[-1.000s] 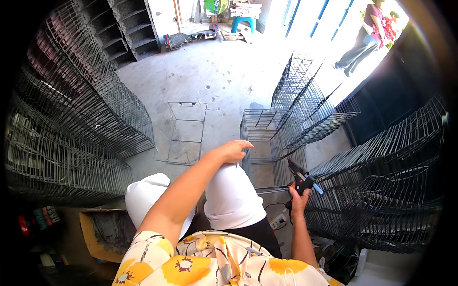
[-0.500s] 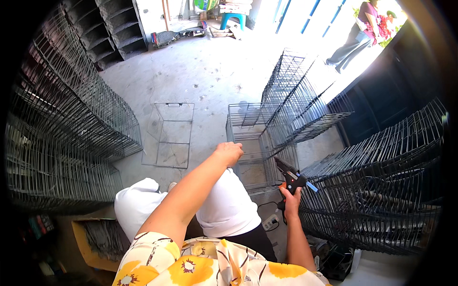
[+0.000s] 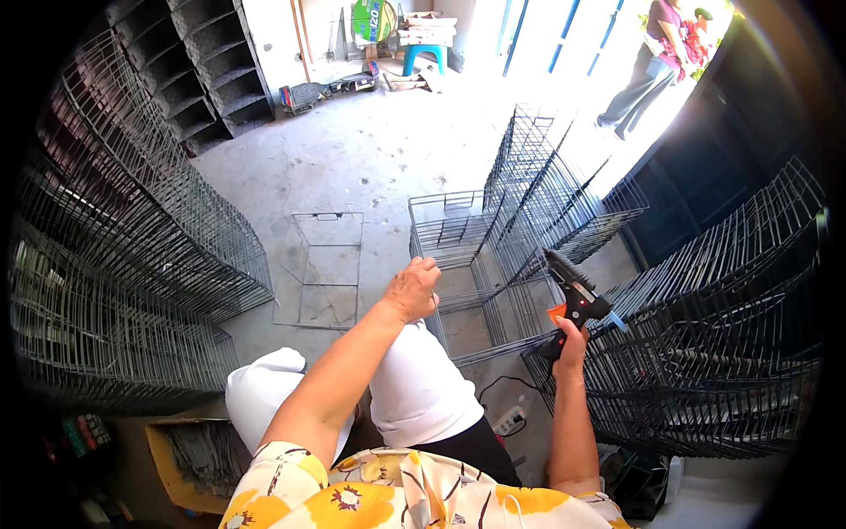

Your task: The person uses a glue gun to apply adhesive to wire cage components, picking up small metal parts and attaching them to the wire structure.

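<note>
My left hand [image 3: 412,289] reaches forward over my white-clad knee, its fingers curled over the near rim of an open wire basket [image 3: 458,231] standing on the concrete floor. My right hand [image 3: 571,342] grips a black and orange glue gun [image 3: 571,291], nozzle pointing up and left, just right of that basket. The gun's cord drops to a white power strip [image 3: 509,421] by my leg.
Tall stacks of wire baskets rise at the left [image 3: 132,238] and the right [image 3: 723,335]; more lean behind the basket [image 3: 546,176]. A flat wire panel [image 3: 322,269] lies on the floor. A cardboard box [image 3: 172,458] sits lower left. A person [image 3: 648,62] stands at the bright doorway.
The view has tilted up and drawn nearer to the basket. My left hand stays at the basket's rim. My right hand has lifted the glue gun slightly.
</note>
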Tool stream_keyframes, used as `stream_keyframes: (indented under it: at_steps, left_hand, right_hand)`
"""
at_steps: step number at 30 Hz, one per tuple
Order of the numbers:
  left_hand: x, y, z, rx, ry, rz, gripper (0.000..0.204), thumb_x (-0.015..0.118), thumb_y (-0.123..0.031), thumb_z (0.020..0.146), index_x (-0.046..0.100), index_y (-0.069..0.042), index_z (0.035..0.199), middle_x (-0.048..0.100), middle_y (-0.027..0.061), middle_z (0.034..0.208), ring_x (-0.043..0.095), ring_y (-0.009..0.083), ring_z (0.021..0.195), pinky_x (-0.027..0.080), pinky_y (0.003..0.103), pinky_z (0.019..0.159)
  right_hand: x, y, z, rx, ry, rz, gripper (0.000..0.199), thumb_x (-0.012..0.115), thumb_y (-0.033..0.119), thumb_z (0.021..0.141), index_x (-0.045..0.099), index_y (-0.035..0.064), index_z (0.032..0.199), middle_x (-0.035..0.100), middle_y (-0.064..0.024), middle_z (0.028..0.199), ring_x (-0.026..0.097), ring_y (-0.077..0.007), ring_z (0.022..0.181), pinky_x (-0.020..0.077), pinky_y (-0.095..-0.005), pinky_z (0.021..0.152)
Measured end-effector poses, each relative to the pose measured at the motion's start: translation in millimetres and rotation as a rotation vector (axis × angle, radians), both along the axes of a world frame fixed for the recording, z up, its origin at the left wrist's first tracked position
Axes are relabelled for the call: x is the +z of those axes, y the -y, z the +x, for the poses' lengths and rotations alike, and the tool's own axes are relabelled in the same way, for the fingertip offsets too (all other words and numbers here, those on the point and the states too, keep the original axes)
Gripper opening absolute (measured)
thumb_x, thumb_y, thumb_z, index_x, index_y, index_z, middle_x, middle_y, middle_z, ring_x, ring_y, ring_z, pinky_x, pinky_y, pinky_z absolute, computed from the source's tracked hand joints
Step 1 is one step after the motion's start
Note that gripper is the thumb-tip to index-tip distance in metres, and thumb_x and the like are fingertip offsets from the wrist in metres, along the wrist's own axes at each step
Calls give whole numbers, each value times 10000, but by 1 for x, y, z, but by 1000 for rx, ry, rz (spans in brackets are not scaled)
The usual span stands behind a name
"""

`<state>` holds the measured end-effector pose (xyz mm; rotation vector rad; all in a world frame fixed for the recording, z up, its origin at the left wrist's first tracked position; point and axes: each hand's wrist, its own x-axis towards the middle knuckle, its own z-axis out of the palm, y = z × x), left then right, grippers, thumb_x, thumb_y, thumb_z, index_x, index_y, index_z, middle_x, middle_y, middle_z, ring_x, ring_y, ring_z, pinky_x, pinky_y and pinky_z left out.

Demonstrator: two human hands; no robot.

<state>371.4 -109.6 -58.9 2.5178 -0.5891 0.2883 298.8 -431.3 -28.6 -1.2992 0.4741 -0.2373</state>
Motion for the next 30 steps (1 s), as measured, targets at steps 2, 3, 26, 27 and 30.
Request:
stream_keyframes:
  at_steps: [2,3,26,27,30]
  left_hand:
    - [11,-3,-4,-3,51,-49,177,633,-53,678,531,-61,822,525,82,933,552,297,936,533,408,800]
    - [11,-6,-4,6,91,-26,187,654,-72,683,535,-53,825,530,84,957,553,297,954,534,405,813]
    - [52,-24,-58,229,408,-232,343,531,101,678,490,-21,996,530,150,1155,531,361,1054,438,427,882]
    - [60,-25,-72,284,471,-231,341,520,102,680,507,-22,997,543,139,1187,527,352,1070,421,431,905]
    - [84,-53,-125,326,381,3,467,478,93,678,596,-46,1108,577,88,1309,523,311,1135,334,453,998]
  right_hand:
    - [8,1,-4,-7,32,4,190,667,100,787,643,57,970,588,40,829,528,-91,712,396,-248,628]
    - [15,-3,-6,-3,49,9,189,668,100,785,642,59,968,584,40,826,526,-93,712,398,-251,627]
    - [82,-19,-52,45,413,50,375,579,-26,752,579,-38,1127,654,-103,1046,623,-142,863,490,-247,752]
    - [95,-25,-56,42,454,67,406,577,-30,748,564,-38,1154,652,-117,1080,629,-152,891,495,-251,771]
    - [145,-65,-63,120,540,135,394,619,-57,715,599,-27,1107,675,-112,1020,643,-141,842,506,-246,726]
